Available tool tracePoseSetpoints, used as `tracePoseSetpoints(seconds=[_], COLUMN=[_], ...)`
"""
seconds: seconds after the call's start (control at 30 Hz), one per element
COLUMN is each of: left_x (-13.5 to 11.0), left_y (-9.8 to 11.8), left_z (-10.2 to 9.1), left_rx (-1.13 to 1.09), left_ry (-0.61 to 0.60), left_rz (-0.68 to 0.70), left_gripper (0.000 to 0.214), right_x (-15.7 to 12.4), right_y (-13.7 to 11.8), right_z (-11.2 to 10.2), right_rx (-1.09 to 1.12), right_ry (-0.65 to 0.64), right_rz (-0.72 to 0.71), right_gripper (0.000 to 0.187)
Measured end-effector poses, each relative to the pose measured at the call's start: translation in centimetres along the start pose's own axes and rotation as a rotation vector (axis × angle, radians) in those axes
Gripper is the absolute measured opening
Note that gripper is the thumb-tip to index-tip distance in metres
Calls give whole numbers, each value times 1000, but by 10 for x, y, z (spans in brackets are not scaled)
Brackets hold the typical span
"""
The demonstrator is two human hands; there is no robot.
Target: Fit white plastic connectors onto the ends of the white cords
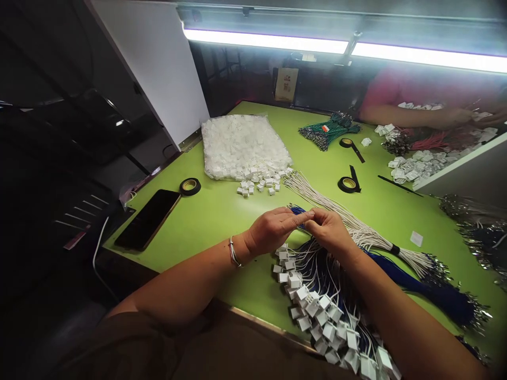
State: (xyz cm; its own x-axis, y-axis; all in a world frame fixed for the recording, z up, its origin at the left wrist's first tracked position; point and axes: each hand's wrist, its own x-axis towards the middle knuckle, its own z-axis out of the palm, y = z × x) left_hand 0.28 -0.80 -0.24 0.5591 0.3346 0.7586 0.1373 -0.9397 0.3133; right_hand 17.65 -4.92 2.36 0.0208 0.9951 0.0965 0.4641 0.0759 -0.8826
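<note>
My left hand (271, 230) and my right hand (330, 232) meet at the fingertips above the table. Both are closed in a pinch, and whatever is between the fingers is too small or hidden to make out. Just behind them lie the ends of a blue wire bundle (420, 282), which runs under my right forearm. A bundle of white wires (340, 208), banded with black tape, lies beside it. Below my hands spreads a heap of wires ending in white plastic connectors (328, 331), near the front edge.
A clear bag of white connectors (241, 142) stands at the back, with loose connectors (257, 182) before it. Tape rolls (190, 186), a phone (148, 219) and green wires (328, 129) lie around the green table (222, 211). Another person's arm (412, 117) works across, at the right.
</note>
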Motion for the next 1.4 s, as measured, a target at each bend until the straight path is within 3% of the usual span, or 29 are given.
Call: tracePoseSetpoints(seconds=[0.13, 0.37, 0.47, 0.67, 0.77, 0.97, 1.23, 1.4], left_x=[0, -1, -1, -2, -3, 2, 4, 2], left_y=[2, 0, 1, 2, 0, -2, -3, -2], left_z=[1, 5, 6, 8, 8, -1, -8, -3], left_rx=[-105, -329, -401, -356, -229, 50, 163, 164], left_ry=[127, 147, 145, 158, 158, -53, -100, -133], left_rz=[-223, -421, -447, -462, -375, 101, 111, 131], left_gripper=[48, 51, 53, 54, 51, 50, 46, 47], right_x=[-4, -8, -9, -9, -7, -5, -6, -6], right_y=[-1, -7, -7, -2, -1, -1, -8, 3], right_z=[6, 9, 9, 15, 15, 10, 8, 11], right_rx=[59, 186, 209, 25, -23, 127, 192, 52], right_ry=[71, 123, 120, 171, 171, -30, -37, -5], right_rz=[39, 130, 137, 2, -33, 61, 216, 37], right_gripper=[14, 14, 15, 16, 16, 13, 12, 19])
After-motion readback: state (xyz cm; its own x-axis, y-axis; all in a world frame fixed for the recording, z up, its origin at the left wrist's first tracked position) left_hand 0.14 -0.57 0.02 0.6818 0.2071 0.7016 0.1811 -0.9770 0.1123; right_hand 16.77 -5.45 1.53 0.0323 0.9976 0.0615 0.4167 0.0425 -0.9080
